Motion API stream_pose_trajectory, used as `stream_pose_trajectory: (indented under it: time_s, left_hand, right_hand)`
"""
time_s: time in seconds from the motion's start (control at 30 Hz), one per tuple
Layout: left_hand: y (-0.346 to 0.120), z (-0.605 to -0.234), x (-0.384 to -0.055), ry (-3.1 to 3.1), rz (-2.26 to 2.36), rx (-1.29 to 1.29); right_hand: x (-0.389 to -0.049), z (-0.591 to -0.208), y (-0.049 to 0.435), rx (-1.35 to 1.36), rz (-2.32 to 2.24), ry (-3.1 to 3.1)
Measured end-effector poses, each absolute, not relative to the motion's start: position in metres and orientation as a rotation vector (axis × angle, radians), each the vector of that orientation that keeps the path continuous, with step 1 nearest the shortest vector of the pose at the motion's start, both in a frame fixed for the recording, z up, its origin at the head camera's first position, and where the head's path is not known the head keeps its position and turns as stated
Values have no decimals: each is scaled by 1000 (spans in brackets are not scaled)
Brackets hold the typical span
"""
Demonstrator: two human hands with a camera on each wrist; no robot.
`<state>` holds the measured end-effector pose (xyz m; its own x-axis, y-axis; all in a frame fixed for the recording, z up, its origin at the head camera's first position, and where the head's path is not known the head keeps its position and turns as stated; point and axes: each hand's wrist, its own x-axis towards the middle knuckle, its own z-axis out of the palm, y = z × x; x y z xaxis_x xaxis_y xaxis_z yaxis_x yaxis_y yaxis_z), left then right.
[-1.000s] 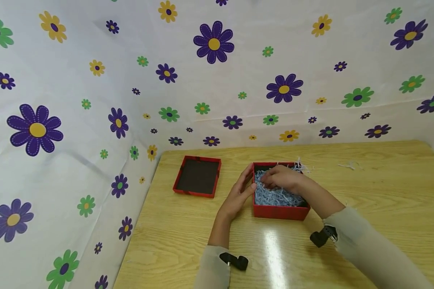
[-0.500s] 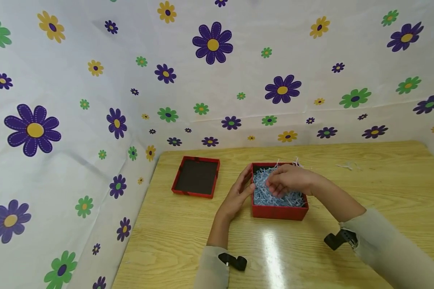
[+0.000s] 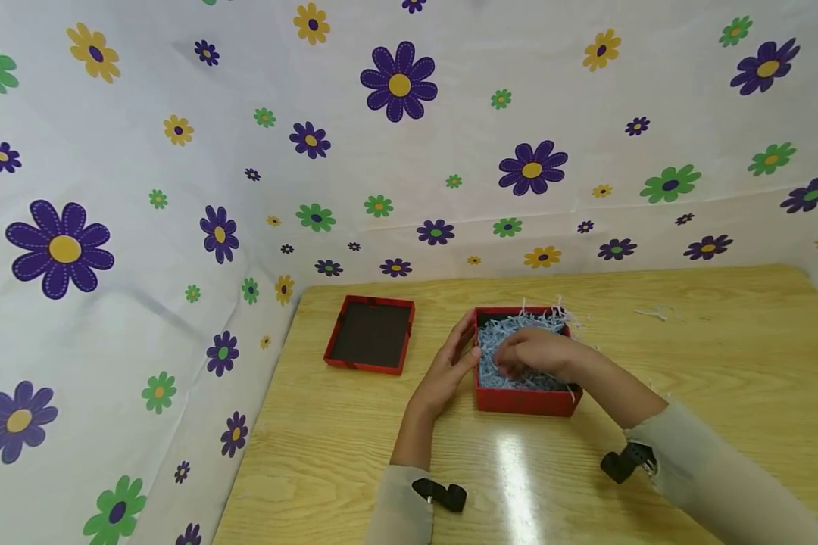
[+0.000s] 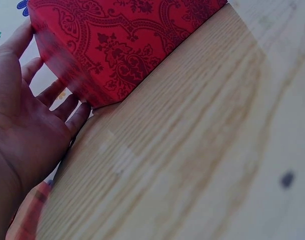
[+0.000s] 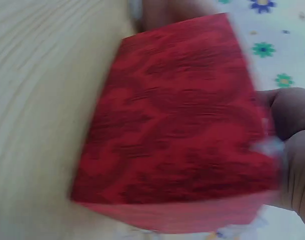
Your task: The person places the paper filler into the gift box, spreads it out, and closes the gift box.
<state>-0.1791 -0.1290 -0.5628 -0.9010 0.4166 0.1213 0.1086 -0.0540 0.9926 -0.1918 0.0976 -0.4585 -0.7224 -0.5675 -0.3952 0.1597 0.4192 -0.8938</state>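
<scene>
A red open box (image 3: 528,401) with dark patterning stands on the table, filled with pale blue shredded paper (image 3: 488,372). My left hand (image 3: 443,375) rests against its left wall, thumb and fingers spread. In the left wrist view the fingertips of that hand (image 4: 22,107) touch the patterned side of the box (image 4: 117,50). My right hand (image 3: 541,352) is inside the box, its bent fingers dipping into the shreds; the fingertips are hidden. The right wrist view is blurred: the box wall (image 5: 172,115) covers most of that hand (image 5: 297,145).
A shallow red lid (image 3: 373,333) with a black inside lies open side up to the left. Some loose paper strands (image 3: 657,312) are on the wooden table (image 3: 327,446) at right. A flowered cloth (image 3: 450,151) hangs behind and at left.
My right hand rose slightly and moved right with its fingers curled, then came down and left into the shreds again. Strands now stick up at the back right corner. The left hand stays put.
</scene>
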Motion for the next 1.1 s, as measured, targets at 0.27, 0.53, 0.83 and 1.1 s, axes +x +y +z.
stream_pose_trajectory:
  time_s: [0.27,0.53,0.83,1.1]
  left_hand:
    - [-131,-562,-178,2013,2068,559]
    - [-131,-563,-179,2017,2064,560]
    - [-129,-564,-179,2009,2076,554]
    - [-129,-564,-180,2001,2058,576]
  right_hand:
    - [-205,-411,153,-249,-1575,2102]
    - [-211,-437,192,-38,-1547,2226]
    - [-203,-453,179,-73,-1522,2268]
    - [-197,-436,178,-151,-1541,2413]
